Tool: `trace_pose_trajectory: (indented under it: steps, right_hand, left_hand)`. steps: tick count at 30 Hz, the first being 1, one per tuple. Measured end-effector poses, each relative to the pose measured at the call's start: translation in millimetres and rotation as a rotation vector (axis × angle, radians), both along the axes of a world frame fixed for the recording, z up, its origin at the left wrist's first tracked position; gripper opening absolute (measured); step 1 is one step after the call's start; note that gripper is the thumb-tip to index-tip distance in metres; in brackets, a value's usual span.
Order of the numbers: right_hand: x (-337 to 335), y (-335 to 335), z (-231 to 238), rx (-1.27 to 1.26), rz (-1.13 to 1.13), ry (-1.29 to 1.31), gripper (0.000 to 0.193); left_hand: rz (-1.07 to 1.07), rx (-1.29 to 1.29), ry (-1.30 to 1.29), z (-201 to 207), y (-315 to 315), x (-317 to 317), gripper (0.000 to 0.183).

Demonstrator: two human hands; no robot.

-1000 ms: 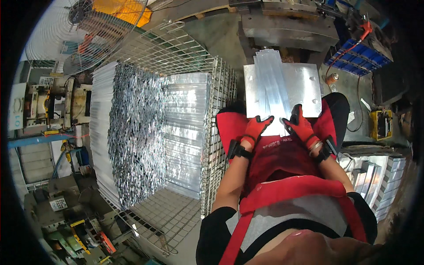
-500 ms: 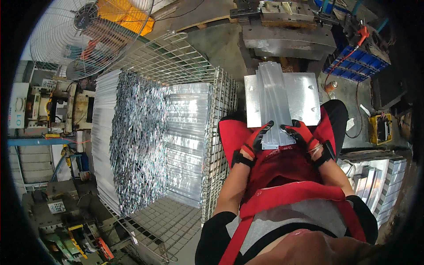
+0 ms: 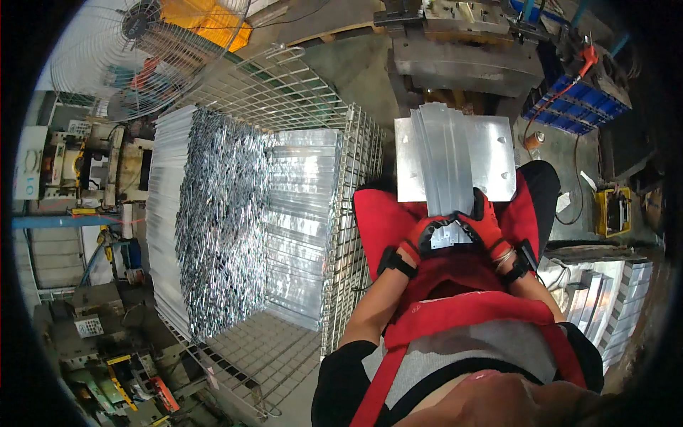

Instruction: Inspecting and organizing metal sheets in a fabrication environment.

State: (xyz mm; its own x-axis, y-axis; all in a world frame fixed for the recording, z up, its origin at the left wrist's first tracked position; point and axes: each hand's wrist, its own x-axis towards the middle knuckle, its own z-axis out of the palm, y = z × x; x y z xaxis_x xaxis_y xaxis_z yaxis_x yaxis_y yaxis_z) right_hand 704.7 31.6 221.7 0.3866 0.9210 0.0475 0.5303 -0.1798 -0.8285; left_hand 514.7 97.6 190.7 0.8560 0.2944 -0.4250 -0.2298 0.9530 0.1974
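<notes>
A fanned stack of long silvery metal strips [image 3: 445, 153] lies lengthwise in front of me, its far part on a flat metal plate [image 3: 491, 160]. My left hand [image 3: 424, 233], in a red and black glove, closes on the left side of the stack's near end. On the opposite side my right hand [image 3: 483, 226], gloved alike, grips the same end, its thumb pointing inward over the strips. Both hands meet close together over the strips, just above my red apron [image 3: 455, 274]. The undersides of the strips and some fingertips are hidden.
Left of me stands a wire mesh cage [image 3: 348, 192] packed with many metal strips [image 3: 220, 213]. Beyond it is a large fan [image 3: 142, 64]. A heavy metal block [image 3: 462, 60] lies ahead, a blue crate [image 3: 576, 107] far right, and more stacked metal pieces [image 3: 612, 306] at right.
Both hands have drawn closer together over the strips' near end. The left has slid inward and nearer to me; the strips' far ends have shifted slightly and lie less spread.
</notes>
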Motion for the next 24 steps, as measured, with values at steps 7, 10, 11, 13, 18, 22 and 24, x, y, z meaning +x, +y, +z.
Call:
trace_pose_trajectory:
  steps: [7, 10, 11, 13, 18, 22, 24]
  right_hand:
    - [23, 39, 23, -0.114, 0.087, 0.933, 0.039]
    - [18, 41, 32, -0.082, 0.105, 1.12, 0.038]
    - [24, 40, 28, -0.116, 0.179, 1.1, 0.041]
    - [18, 29, 15, 0.023, 0.093, 1.223, 0.042]
    - [15, 40, 54, 0.227, 0.076, 1.15, 0.044]
    - [42, 69, 48, 0.095, 0.031, 1.15, 0.048]
    - [43, 70, 52, 0.171, 0.109, 1.062, 0.049]
  left_hand:
    - [0.04, 0.081, 0.126, 34, 8, 3, 0.031]
    - [0.047, 0.389, 0.212, 46, 6, 6, 0.03]
    - [0.032, 0.399, 0.247, 49, 7, 7, 0.031]
    - [-0.003, 0.42, 0.319, 68, 11, 15, 0.035]
    - [0.088, 0.435, 0.285, 61, 22, 21, 0.042]
    - [0.08, 0.657, 0.088, 96, 68, 45, 0.03]
    - [0.054, 0.705, 0.201, 93, 71, 47, 0.031]
